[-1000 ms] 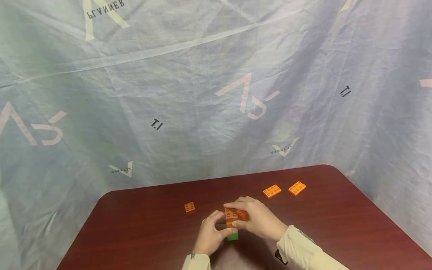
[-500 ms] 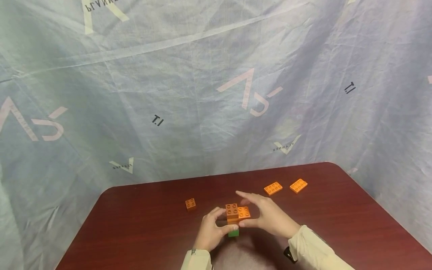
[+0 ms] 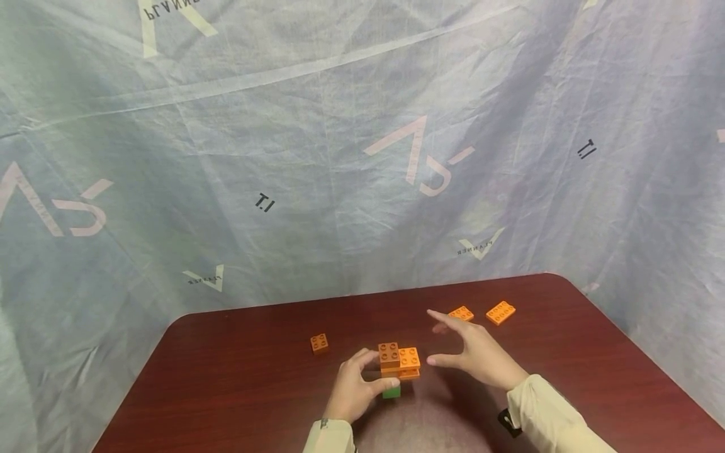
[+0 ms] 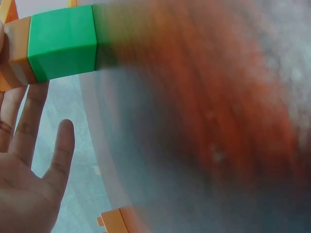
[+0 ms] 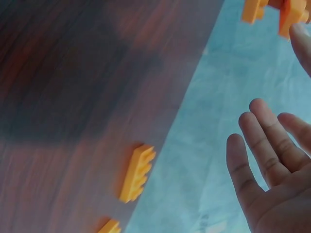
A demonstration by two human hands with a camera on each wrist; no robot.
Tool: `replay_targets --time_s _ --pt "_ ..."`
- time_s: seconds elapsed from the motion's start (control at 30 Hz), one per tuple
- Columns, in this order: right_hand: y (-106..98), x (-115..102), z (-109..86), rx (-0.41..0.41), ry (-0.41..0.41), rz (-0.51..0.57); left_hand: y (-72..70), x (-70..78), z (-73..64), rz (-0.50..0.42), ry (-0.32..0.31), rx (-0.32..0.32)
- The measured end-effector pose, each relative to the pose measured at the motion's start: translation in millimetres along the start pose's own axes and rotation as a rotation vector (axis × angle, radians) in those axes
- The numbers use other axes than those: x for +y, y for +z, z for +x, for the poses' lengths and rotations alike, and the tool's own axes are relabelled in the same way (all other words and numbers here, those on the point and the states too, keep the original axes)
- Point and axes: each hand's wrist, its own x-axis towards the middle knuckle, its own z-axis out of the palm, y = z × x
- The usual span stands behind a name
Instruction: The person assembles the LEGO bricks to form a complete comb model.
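Note:
A stack of toy building blocks stands at the front middle of the table in the head view. Its top is a brown block (image 3: 389, 355) with studs, and a green block (image 3: 391, 392) forms its bottom. Two thin orange plates, the upper one (image 3: 409, 357) showing its studs, jut out to the right. My left hand (image 3: 352, 390) grips the stack from the left, thumb across its front. In the left wrist view the green block (image 4: 63, 43) shows large beyond the fingers. Apart from the stack, to its right, my right hand (image 3: 481, 355) has its fingers spread and holds nothing.
Beyond my right hand lie two studded orange plates, one (image 3: 463, 312) partly covered by the fingers, the other (image 3: 501, 313) farther right. A loose brown block (image 3: 320, 343) sits at the left. The dark red table (image 3: 238, 365) ends at a hanging grey cloth (image 3: 340, 251).
My right hand has let go of the stack and moved right, toward the loose orange plates. My left hand has kept its grip on the stack throughout.

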Motion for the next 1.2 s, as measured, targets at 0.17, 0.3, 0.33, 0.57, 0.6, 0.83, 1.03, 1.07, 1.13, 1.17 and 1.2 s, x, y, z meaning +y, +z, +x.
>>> replay_targets --time_s 0.17,0.3,0.33,0.57,0.6,0.83,1.03,1.07,1.13,1.17,1.2 --pt "-4.8 14.8 -2.5 0.017 0.029 -0.043 -0.4 1.5 -0.1 0.004 0.002 -0.002" --pt "-7.9 25.5 -3.0 0.037 0.065 -0.075 -1.0 2.0 0.0 0.006 0.010 -0.007" --pt "-8.8 28.0 -2.8 0.042 0.072 -0.084 -1.1 2.2 -0.1 0.010 0.012 -0.007" --pt "-13.3 41.6 2.1 0.084 0.106 -0.157 -1.2 4.1 -0.3 0.026 0.009 -0.011" --pt "-13.8 43.3 3.0 0.087 0.105 -0.164 -1.2 4.4 -0.3 0.024 0.007 -0.011" --pt "-13.8 57.6 9.0 0.104 0.100 -0.227 -1.2 5.5 -0.7 0.041 -0.009 -0.010" --pt "-12.3 67.5 17.7 0.061 0.129 -0.259 -1.1 5.9 -0.1 0.059 -0.020 -0.009" --pt "-12.2 68.1 19.2 0.054 0.132 -0.271 -1.1 6.1 -0.2 0.057 -0.026 -0.011" --pt "-11.2 69.0 22.3 0.044 0.136 -0.296 -0.8 6.3 -0.3 0.061 -0.028 -0.009" --pt "-10.7 69.1 23.8 0.038 0.138 -0.306 -0.6 6.3 -0.4 0.064 -0.031 -0.007" --pt "-10.3 69.2 25.4 0.033 0.136 -0.317 -0.5 6.4 -0.5 0.066 -0.031 -0.006"
